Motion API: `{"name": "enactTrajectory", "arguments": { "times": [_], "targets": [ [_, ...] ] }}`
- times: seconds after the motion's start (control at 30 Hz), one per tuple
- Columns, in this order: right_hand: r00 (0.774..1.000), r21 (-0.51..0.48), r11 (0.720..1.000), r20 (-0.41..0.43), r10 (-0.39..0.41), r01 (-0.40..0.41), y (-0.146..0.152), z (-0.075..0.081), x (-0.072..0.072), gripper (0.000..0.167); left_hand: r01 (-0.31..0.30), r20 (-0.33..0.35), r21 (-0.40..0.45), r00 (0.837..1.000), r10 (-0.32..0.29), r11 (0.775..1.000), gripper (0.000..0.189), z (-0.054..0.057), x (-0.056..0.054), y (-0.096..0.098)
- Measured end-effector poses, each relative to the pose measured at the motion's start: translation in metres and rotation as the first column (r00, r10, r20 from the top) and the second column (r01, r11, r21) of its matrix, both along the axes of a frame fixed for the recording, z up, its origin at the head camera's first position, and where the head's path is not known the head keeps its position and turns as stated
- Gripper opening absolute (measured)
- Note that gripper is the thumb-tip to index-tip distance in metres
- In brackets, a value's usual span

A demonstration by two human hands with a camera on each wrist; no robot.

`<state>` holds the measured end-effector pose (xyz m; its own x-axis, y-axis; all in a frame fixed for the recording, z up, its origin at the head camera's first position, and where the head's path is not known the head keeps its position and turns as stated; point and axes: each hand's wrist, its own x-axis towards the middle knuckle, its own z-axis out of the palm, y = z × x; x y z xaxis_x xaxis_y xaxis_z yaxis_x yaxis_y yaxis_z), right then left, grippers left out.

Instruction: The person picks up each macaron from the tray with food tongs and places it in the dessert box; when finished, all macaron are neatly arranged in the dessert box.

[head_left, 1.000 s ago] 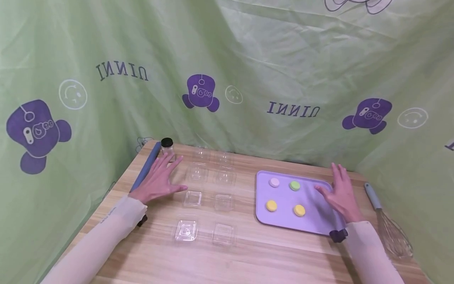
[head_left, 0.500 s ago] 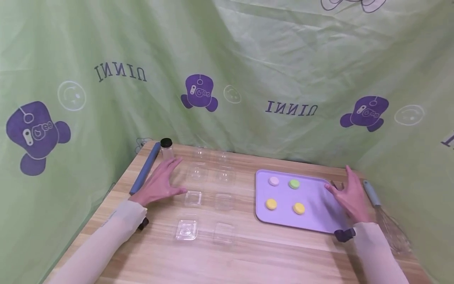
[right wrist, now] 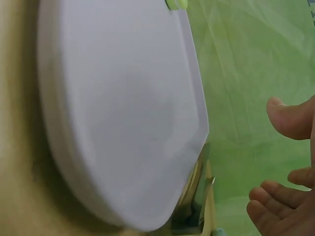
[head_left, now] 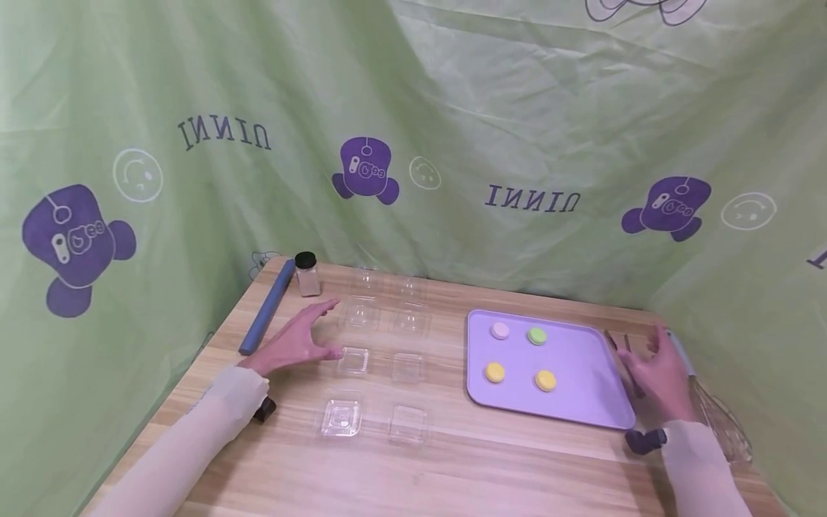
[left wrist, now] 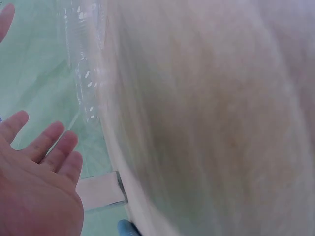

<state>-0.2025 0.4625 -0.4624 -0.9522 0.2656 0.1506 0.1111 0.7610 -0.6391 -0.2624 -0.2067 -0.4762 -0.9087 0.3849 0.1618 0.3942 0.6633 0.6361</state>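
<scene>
My left hand (head_left: 292,346) hovers at the left, fingers spread and holding nothing. Its thumb tip overlaps one of several clear plastic containers (head_left: 353,360) set out in two columns. In the left wrist view the palm and loose fingers face the containers (left wrist: 87,81). At the right, my right hand (head_left: 667,378) is over a pair of metal tongs (head_left: 610,339), which it partly hides. Its fingers bend loosely around nothing. Beside it lies a purple tray (head_left: 581,370) bearing a pink macaron (head_left: 500,330), a green macaron (head_left: 537,336) and two yellow ones (head_left: 545,380).
A blue rolling pin (head_left: 267,309) lies along the table's left edge, with a black-lidded jar (head_left: 307,276) near its far end. A whisk (head_left: 720,424) lies at the far right, partly behind the right hand. Green curtain (head_left: 413,93) surrounds the wooden table (head_left: 452,467).
My right hand has moved right, from over the tray's edge to above the tongs, its fingers bending more. My left hand has dropped slightly, uncovering the jar. The objects have stayed put.
</scene>
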Motion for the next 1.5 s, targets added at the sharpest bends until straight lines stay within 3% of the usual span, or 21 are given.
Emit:
{"name": "enactTrajectory", "arguments": {
  "times": [0.23, 0.47, 0.7, 0.9, 1.13, 1.37, 1.5],
  "targets": [
    [0.998, 0.047, 0.999, 0.064, -0.015, 0.012, 0.004, -0.007, 0.008, 0.086, 0.0, 0.08, 0.057, 0.997, -0.004, 0.998, 0.106, -0.002, 0.003, 0.003],
    [0.983, 0.089, 0.995, 0.176, -0.053, 0.038, 0.009, -0.013, 0.008, 0.087, 0.021, 0.103, 0.069, 0.994, -0.028, 0.997, 0.103, -0.006, 0.005, 0.006],
    [0.969, 0.14, 0.988, 0.224, -0.102, 0.072, 0.013, -0.018, 0.006, 0.078, 0.021, 0.126, 0.08, 0.992, -0.031, 0.997, 0.103, -0.007, 0.007, 0.008],
    [0.965, 0.164, 0.983, 0.231, -0.124, 0.087, 0.016, -0.022, 0.003, 0.073, 0.045, 0.171, 0.075, 0.984, -0.057, 0.996, 0.104, -0.008, 0.01, 0.009],
    [0.968, 0.227, 0.972, 0.229, -0.107, 0.054, 0.017, -0.023, -0.001, 0.067, 0.065, 0.158, 0.051, 0.985, -0.072, 0.997, 0.106, -0.009, 0.01, 0.009],
    [0.973, 0.214, 0.974, 0.196, -0.119, 0.076, 0.02, -0.027, -0.005, 0.057, 0.064, 0.161, 0.042, 0.984, -0.07, 0.997, 0.104, -0.007, 0.011, 0.011],
    [0.966, 0.174, 0.979, 0.215, -0.145, 0.108, 0.023, -0.03, -0.005, 0.055, 0.062, 0.158, 0.035, 0.985, -0.067, 0.997, 0.103, -0.008, 0.013, 0.013]
  ]
}}
